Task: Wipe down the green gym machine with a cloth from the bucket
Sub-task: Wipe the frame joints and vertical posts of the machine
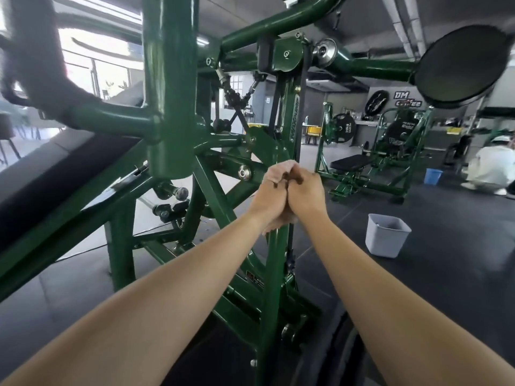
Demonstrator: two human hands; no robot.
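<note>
Left hand (267,200) and right hand (306,190) meet knuckle to knuckle, fingers curled, both gripping the pale cloth (280,169). The cloth is held against the upright post of the green machine (274,274), bunched above the left fingers and showing below the wrists. Grey bucket (384,242) stands right of the post, well apart. Open floor (451,260) lies to the right; frame bars crowd the left.
</note>
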